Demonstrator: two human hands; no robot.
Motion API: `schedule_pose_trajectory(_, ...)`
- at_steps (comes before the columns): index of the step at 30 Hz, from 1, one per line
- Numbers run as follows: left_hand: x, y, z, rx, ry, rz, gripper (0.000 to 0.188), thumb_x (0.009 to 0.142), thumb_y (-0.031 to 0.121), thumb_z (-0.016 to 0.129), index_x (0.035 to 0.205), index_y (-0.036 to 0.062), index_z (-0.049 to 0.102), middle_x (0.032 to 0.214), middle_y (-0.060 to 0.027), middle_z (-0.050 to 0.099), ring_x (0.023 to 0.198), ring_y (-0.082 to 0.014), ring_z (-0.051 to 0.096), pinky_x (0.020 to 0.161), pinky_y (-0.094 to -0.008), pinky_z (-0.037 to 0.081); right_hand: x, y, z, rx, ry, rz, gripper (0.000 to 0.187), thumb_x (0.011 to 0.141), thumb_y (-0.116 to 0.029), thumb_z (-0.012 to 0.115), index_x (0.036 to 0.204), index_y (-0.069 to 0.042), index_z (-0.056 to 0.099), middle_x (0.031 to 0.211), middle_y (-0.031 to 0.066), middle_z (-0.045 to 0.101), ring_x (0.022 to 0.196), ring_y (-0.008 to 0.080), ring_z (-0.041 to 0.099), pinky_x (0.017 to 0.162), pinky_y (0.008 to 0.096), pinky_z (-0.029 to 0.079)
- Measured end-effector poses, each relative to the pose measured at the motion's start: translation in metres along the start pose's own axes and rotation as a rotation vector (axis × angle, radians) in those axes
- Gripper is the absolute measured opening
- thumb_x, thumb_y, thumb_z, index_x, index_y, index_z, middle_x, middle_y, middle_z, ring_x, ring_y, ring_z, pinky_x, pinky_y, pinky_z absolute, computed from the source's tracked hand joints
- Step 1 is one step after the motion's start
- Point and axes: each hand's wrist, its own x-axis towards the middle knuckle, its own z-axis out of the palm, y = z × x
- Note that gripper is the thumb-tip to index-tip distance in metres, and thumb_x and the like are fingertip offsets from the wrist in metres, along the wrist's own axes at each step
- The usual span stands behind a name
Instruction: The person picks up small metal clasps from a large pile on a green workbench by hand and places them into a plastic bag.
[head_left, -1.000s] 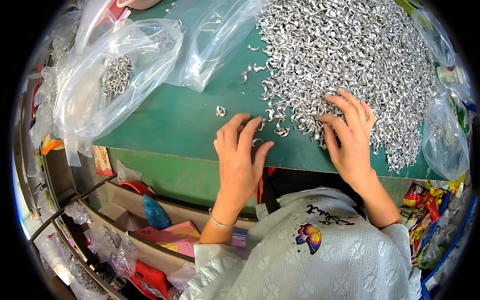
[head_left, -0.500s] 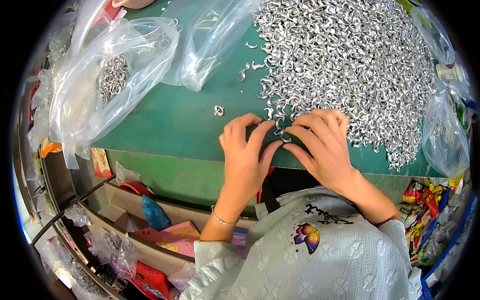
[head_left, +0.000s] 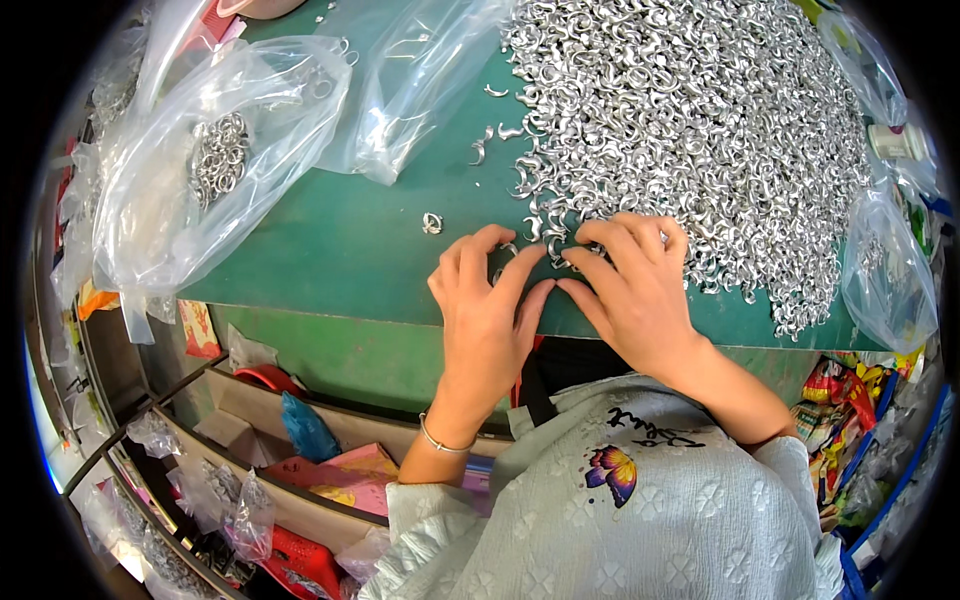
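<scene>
Hooks of bright silvery metal, small and curled, lie in a large heap (head_left: 690,130) across the far right of the green table (head_left: 330,250); the near edge of that heap is where I have both hands working. My left hand (head_left: 490,310) and right hand (head_left: 630,290) meet at the table's front edge, thumbs touching, fingers curled down over a few loose pieces at the foot of the pile. The fingers are bent and close together, tips pressed toward one another. I judge they pinch one or two small hooks between them, but the pieces are hidden under the fingertips and I cannot tell exactly what is gripped.

Step in hand, as I judge it: joining or pairing small parts picked from the heap's edge. The next move calls for fine fingertip control, since the pieces are tiny, smooth and apt to tangle with neighbours.

One finished-looking ring-shaped piece (head_left: 432,223) lies alone on the bare mat just left of the hands. Further left, a clear plastic bag (head_left: 200,190), crinkled and glossy, holds a cluster of linked metal rings (head_left: 217,155). A second clear bag (head_left: 420,90) lies slack beside the heap, and another (head_left: 885,270) sits at the right edge. A thin bracelet (head_left: 440,443) is on the left wrist. Below the table, open shelves (head_left: 250,420) hold coloured packets and more bags.
</scene>
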Motion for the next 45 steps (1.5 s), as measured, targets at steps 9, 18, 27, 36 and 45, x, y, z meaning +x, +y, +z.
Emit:
schedule_pose_trajectory(9,0.006,0.003,0.000,0.071,-0.007,0.101,0.023,0.069,0.002,0.071,0.090,0.0087,0.064,0.109,-0.0080,0.052,0.101,-0.0274,0.048,0.085,-0.0379,0.034,-0.006,0.008,-0.002,0.088,0.036,-0.049,0.015,0.072,-0.007,0.068,0.085,-0.005,0.061,0.095,0.0044,0.057,0.095,0.0218,0.053,0.086,0.0405,0.033)
schedule_pose_trajectory(18,-0.002,0.002,-0.013,0.099,-0.060,0.019,0.022,0.069,0.000,0.069,0.088,0.0070,0.060,0.108,-0.0092,0.053,0.104,-0.0288,0.048,0.088,-0.0385,0.033,-0.001,0.022,-0.017,0.129,0.197,0.092,0.017,0.070,-0.001,0.070,0.084,-0.005,0.061,0.085,0.0044,0.063,0.082,0.0220,0.057,0.076,0.0346,0.037)
schedule_pose_trajectory(27,-0.001,0.008,-0.011,0.041,-0.076,-0.062,0.056,0.066,0.004,0.074,0.118,0.0080,0.052,0.117,-0.0099,0.048,0.110,-0.0290,0.044,0.093,-0.0395,0.031,0.007,0.000,0.010,0.200,-0.005,-0.085,0.020,0.072,-0.006,0.068,0.091,-0.006,0.062,0.092,0.0030,0.059,0.086,0.0200,0.052,0.077,0.0346,0.035)
schedule_pose_trajectory(36,-0.001,0.008,-0.001,0.066,-0.022,-0.035,0.038,0.068,0.005,0.074,0.103,0.0068,0.059,0.113,-0.0097,0.050,0.108,-0.0287,0.046,0.093,-0.0403,0.031,0.019,0.010,0.013,-0.029,0.058,-0.010,0.015,0.073,-0.010,0.063,0.087,-0.008,0.063,0.093,0.0007,0.052,0.090,0.0191,0.047,0.077,0.0357,0.033)
schedule_pose_trajectory(45,-0.005,0.003,0.000,-0.006,0.070,-0.073,0.034,0.068,0.006,0.075,0.098,0.0072,0.060,0.111,-0.0088,0.052,0.106,-0.0284,0.047,0.091,-0.0389,0.031,0.011,0.007,0.001,0.105,0.007,0.000,0.015,0.072,-0.009,0.066,0.086,-0.007,0.063,0.092,0.0019,0.052,0.088,0.0201,0.047,0.078,0.0365,0.031)
